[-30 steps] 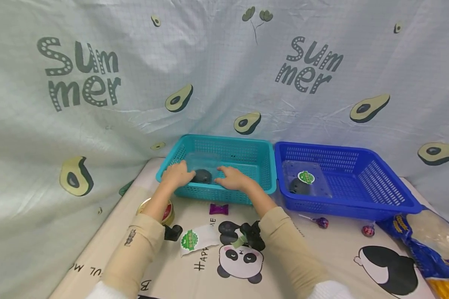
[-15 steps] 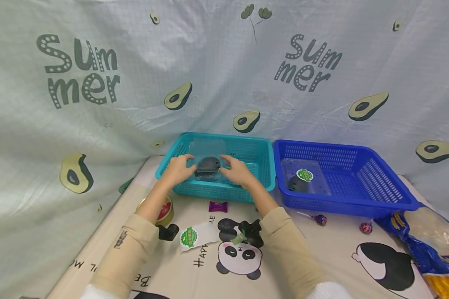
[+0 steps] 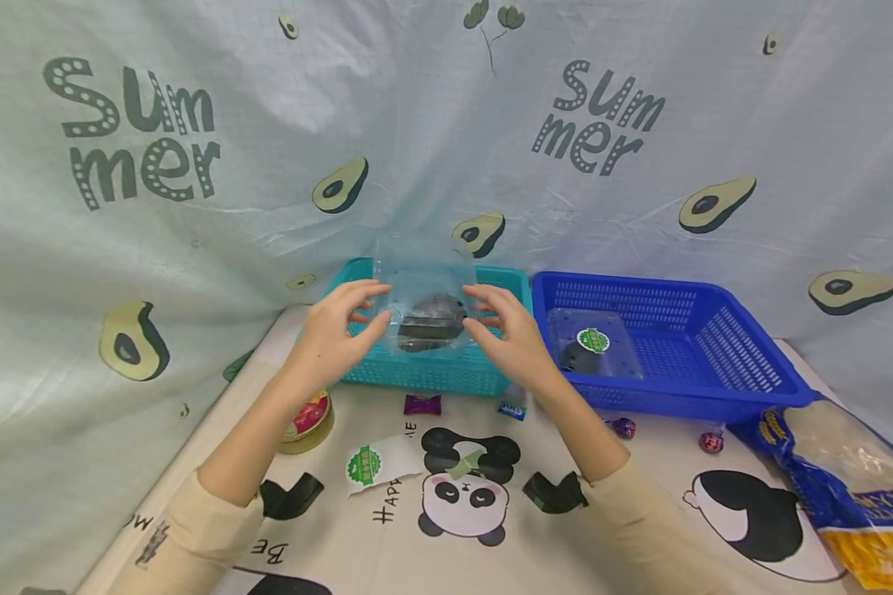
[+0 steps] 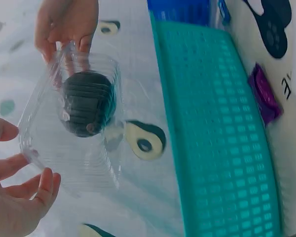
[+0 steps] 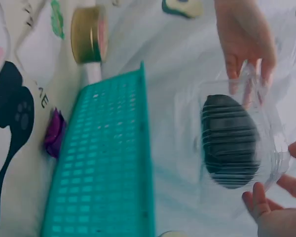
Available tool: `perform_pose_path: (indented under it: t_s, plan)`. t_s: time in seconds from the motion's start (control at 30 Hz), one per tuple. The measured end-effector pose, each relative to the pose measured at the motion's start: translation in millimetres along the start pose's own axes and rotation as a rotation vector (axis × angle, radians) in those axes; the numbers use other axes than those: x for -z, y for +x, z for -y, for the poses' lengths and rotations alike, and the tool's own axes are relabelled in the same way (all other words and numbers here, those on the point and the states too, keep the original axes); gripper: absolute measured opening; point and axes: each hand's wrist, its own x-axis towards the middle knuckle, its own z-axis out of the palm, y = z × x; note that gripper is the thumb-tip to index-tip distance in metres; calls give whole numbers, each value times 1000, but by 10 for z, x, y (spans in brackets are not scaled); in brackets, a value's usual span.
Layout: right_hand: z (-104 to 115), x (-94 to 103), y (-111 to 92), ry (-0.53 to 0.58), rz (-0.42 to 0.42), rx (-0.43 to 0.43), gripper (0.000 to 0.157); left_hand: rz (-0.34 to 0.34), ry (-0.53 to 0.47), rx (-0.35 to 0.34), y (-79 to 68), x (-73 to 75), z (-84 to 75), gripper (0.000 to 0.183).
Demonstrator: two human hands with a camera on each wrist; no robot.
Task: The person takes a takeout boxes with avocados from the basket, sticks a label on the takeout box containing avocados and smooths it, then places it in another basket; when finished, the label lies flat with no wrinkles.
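A clear plastic clamshell box (image 3: 417, 273) is held above the teal basket (image 3: 446, 376), with a dark oval object (image 3: 439, 310) inside. My left hand (image 3: 335, 330) grips its left edge, thumb and fingers on the rim. On the opposite side my right hand (image 3: 509, 339) pinches the other edge. From the left wrist view, the ridged bottom of the box (image 4: 84, 163) shows, with the dark object (image 4: 89, 103) lying against it. The right wrist view also has the box (image 5: 207, 197) between both hands, clear of the basket's rim.
A blue basket (image 3: 722, 364) stands to the right, holding another clear box (image 3: 618, 330) with a green label. In front lie a purple-wrapped candy (image 3: 422, 404), a round gold tin (image 3: 312, 426), a torn label (image 3: 387, 464), two lollipops and a blue-yellow bag (image 3: 848, 496).
Both hands have lifted the clear box up out of the teal basket and brought it closer. A small blue packet near the basket's front right corner has come into view.
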Motion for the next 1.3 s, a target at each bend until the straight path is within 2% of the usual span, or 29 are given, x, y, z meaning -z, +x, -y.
perform_pose_path:
  t_s: [0.17, 0.3, 0.5, 0.6, 0.67, 0.83, 0.93, 1.13, 1.2, 1.3]
  plan:
    - [141, 192, -436, -31, 3, 75, 38, 23, -52, -101, -348, -36, -199, 36]
    - [156, 287, -805, 2, -32, 96, 32, 87, -126, -131, -631, -128, -326, 37]
    - [35, 382, -1257, 63, -82, 73, 23, 203, -291, -141, -953, -395, -408, 34]
    - [-95, 403, -1430, 74, -78, 58, 24, 274, -323, -146, -1059, -551, -403, 32]
    - [-196, 397, -1518, 86, -71, 48, 24, 323, -345, -128, -1100, -640, -384, 31]
    - [-409, 331, -1651, 77, -72, 12, 25, 429, -394, 9, -1139, -798, -319, 27]
    - [-510, 286, -1708, 54, -72, 7, 27, 480, -430, 58, -1160, -857, -281, 27]
    - [-668, 236, -1777, 158, -45, -22, 24, 542, -488, 91, -1163, -897, -239, 30]
    - [-689, 228, -1775, 184, -45, -41, 23, 552, -464, 95, -1149, -890, -228, 29]
    - [-691, 213, -1764, 162, -59, -43, 25, 539, -414, 90, -1113, -858, -194, 29]
